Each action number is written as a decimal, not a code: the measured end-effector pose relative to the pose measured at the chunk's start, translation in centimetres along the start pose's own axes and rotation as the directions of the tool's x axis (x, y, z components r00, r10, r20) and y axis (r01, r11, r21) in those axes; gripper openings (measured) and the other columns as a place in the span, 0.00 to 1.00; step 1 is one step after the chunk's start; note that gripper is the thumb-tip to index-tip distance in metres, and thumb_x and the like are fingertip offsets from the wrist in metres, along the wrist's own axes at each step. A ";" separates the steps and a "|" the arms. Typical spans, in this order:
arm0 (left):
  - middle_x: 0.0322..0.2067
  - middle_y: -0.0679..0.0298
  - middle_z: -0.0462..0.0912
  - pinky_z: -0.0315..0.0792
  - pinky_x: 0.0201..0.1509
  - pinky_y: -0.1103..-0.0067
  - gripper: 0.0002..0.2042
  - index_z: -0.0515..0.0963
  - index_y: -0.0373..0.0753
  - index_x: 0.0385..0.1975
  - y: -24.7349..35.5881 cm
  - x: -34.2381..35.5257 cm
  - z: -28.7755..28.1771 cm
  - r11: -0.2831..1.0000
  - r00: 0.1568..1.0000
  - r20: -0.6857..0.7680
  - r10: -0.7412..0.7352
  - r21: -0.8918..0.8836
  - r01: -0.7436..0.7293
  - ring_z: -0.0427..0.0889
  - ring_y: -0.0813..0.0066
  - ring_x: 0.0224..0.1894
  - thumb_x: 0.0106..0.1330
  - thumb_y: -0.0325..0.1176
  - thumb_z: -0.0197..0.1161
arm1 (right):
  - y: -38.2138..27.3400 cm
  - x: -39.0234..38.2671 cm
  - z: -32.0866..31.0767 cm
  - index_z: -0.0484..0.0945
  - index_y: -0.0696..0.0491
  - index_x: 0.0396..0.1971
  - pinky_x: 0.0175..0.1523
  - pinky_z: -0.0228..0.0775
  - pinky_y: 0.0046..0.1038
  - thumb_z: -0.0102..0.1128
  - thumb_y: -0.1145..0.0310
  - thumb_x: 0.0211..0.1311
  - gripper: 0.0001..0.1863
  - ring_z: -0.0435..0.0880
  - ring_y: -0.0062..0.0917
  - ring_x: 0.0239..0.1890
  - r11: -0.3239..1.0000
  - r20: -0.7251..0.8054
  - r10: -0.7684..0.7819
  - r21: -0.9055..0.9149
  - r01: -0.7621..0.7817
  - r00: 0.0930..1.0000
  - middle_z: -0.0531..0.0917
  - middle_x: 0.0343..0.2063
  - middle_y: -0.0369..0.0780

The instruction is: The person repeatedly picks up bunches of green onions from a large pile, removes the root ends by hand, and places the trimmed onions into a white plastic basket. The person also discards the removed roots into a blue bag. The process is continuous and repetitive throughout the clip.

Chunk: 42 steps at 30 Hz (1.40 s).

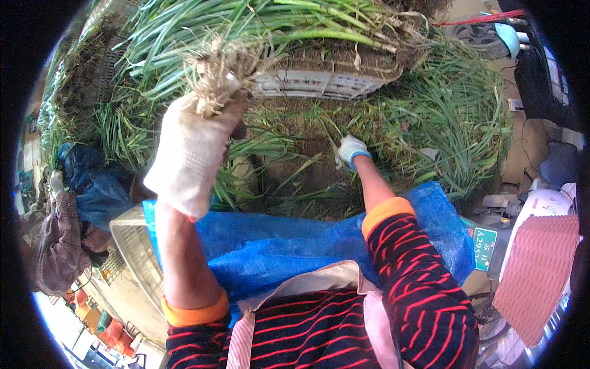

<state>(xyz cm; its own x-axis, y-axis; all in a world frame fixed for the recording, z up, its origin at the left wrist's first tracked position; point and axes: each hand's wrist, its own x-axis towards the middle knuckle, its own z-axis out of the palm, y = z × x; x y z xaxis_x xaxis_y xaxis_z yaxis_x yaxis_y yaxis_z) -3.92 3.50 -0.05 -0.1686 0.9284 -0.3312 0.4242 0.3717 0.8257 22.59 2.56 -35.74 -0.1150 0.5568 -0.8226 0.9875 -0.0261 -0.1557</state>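
Observation:
My left hand [193,138], in a white knitted glove, is raised at the upper left. It is closed around a bunch of green onions [224,67], whose pale, dry roots stick up above the fingers. Their leaves are mostly hidden behind the glove. Lower and farther right, my right hand [351,149] wears a white glove with a blue cuff. Its fingers are curled in over the loose leaves, and a thin yellowish leaf [332,127] runs up to them. What lies inside those fingers is too small to make out.
More green onions [295,27] lie piled on a white plastic crate [319,84] ahead. Loose leaves [448,117] heap up at the right. A blue sheet [276,240] covers my lap. Another crate [132,237] stands left, and a vehicle with a green plate [484,249] stands right.

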 end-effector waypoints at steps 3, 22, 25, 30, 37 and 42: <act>0.24 0.68 0.82 0.67 0.27 0.82 0.10 0.80 0.37 0.40 0.8 -0.2 0.5 0.996 1.000 0.001 -0.014 0.088 0.014 0.74 0.83 0.22 0.62 0.34 0.62 | 0.2 -3.8 -2.8 0.80 0.52 0.42 0.53 0.69 0.38 0.58 0.59 0.51 0.19 0.78 0.41 0.48 0.992 -0.250 -0.027 0.112 0.057 0.968 0.80 0.45 0.47; 0.40 0.63 0.80 0.73 0.43 0.80 0.12 0.77 0.36 0.45 1.7 -1.9 1.9 0.991 0.887 0.456 0.077 0.066 -0.119 0.77 0.81 0.39 0.62 0.30 0.61 | -0.7 -16.7 -21.0 0.81 0.51 0.39 0.45 0.74 0.29 0.59 0.62 0.55 0.13 0.83 0.31 0.39 0.766 -0.889 -0.110 0.209 0.608 0.445 0.84 0.38 0.40; 0.33 0.65 0.79 0.76 0.35 0.80 0.12 0.74 0.35 0.41 0.6 -2.8 1.0 0.875 0.961 0.236 0.141 -0.484 -0.009 0.78 0.78 0.30 0.60 0.29 0.64 | -5.8 -14.4 -22.6 0.79 0.48 0.35 0.44 0.69 0.32 0.60 0.62 0.52 0.11 0.78 0.30 0.39 0.930 -0.915 -0.350 -0.316 0.187 0.198 0.80 0.33 0.36; 0.26 0.68 0.76 0.73 0.30 0.80 0.11 0.74 0.39 0.42 1.9 -3.5 0.2 0.778 0.981 0.154 0.117 -0.628 0.006 0.73 0.79 0.23 0.63 0.35 0.59 | -7.1 -11.6 -24.4 0.77 0.46 0.31 0.46 0.64 0.34 0.62 0.58 0.48 0.12 0.75 0.28 0.40 0.911 -0.912 -0.368 -0.393 -0.129 0.179 0.76 0.31 0.36; 0.21 0.69 0.76 0.64 0.22 0.85 0.06 0.78 0.37 0.34 2.1 -2.3 -0.7 0.885 0.984 -0.117 0.137 -0.431 -0.175 0.70 0.84 0.19 0.62 0.31 0.60 | -5.3 -19.3 -28.0 0.80 0.55 0.31 0.42 0.70 0.37 0.56 0.58 0.58 0.15 0.82 0.37 0.36 0.752 -0.943 -0.139 0.099 0.652 0.304 0.83 0.29 0.44; 0.20 0.72 0.75 0.62 0.21 0.86 0.03 0.79 0.37 0.31 2.0 -0.9 0.5 0.814 0.943 -0.282 0.176 -0.497 -0.301 0.67 0.88 0.18 0.58 0.25 0.64 | -3.1 -18.0 -29.7 0.81 0.57 0.31 0.35 0.69 0.30 0.58 0.61 0.59 0.13 0.78 0.28 0.27 0.748 -0.746 -0.370 0.114 0.653 0.554 0.81 0.24 0.43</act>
<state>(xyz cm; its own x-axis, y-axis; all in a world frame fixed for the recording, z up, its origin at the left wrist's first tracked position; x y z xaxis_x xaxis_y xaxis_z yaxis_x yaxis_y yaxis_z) -2.44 3.46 1.66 -0.3356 0.9412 -0.0381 -0.0459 0.0240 0.9987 24.81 17.31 -4.22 -0.3484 0.9373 0.0093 0.6514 0.2493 -0.7167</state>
